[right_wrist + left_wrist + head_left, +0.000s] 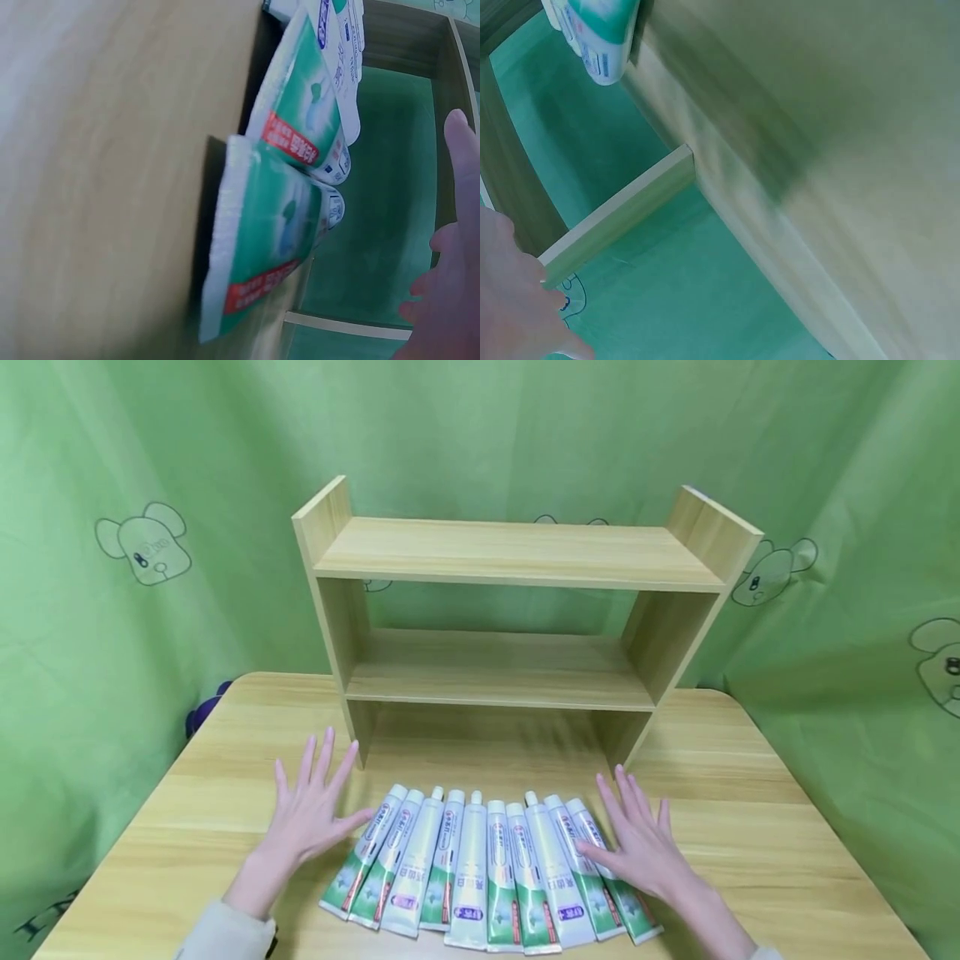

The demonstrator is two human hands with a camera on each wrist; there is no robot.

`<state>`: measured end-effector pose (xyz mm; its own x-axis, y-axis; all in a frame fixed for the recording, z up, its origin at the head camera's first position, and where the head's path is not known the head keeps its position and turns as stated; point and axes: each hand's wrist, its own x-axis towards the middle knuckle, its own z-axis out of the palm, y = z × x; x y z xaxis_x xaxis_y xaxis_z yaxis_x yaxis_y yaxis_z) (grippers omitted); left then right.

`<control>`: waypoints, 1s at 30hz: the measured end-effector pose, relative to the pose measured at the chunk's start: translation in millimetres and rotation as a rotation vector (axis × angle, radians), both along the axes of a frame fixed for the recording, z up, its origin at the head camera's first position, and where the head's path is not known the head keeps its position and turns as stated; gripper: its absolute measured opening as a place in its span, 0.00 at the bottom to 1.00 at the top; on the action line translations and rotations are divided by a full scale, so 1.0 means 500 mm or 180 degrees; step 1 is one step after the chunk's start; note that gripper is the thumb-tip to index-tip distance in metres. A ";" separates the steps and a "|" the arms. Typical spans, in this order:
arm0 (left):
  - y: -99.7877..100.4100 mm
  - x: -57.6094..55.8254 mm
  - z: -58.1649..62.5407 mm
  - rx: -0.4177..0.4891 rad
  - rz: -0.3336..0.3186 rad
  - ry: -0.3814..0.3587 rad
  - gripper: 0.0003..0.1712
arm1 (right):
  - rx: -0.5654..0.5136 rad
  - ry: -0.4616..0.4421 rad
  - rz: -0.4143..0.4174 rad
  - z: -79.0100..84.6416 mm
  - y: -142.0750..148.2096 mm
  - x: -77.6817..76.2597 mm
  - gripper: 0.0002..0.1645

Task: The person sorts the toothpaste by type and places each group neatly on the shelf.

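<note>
A row of several toothpaste tubes (502, 877) lies fanned out on the table, caps toward the shelf. Most are white and green with red marks; a few paler ones, like the tube (468, 881) near the middle, bear a purple label. My left hand (307, 818) is spread at the row's left end, its thumb by the outermost tube (367, 856). At the right end, my right hand (641, 852) is spread too, its thumb in front of the tubes there. Neither hand holds anything; whether the thumbs touch the tubes, I cannot tell. The right wrist view shows the end tube (262, 232) close up.
A wooden shelf unit (498, 689) with two boards stands behind the tubes, no items on its boards. The wooden table (750, 810) extends to both sides. Green curtain (480, 435) with bear drawings hangs around; something purple (201, 714) shows beyond the table's left edge.
</note>
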<state>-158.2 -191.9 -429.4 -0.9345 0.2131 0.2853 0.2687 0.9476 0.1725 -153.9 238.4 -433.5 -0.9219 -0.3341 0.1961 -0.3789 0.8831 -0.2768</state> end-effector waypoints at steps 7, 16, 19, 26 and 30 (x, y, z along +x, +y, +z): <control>-0.013 -0.027 0.017 0.0264 -0.0213 0.0097 0.51 | -0.0255 -0.0153 0.0112 -0.009 0.006 0.004 0.57; -0.037 -0.072 0.040 0.0744 -0.0650 0.0614 0.46 | -0.0943 -0.0576 0.0434 -0.021 0.020 0.001 0.57; -0.042 -0.088 0.044 0.0877 -0.0714 0.0911 0.47 | -0.1100 -0.0691 0.0444 -0.023 0.027 0.001 0.56; -0.048 -0.118 0.060 0.1012 -0.0694 0.1215 0.48 | -0.1168 -0.0846 0.0342 -0.026 0.041 -0.001 0.48; -0.049 -0.133 0.070 0.1101 -0.0626 0.1335 0.46 | -0.1196 -0.0992 0.0350 -0.028 0.047 0.000 0.43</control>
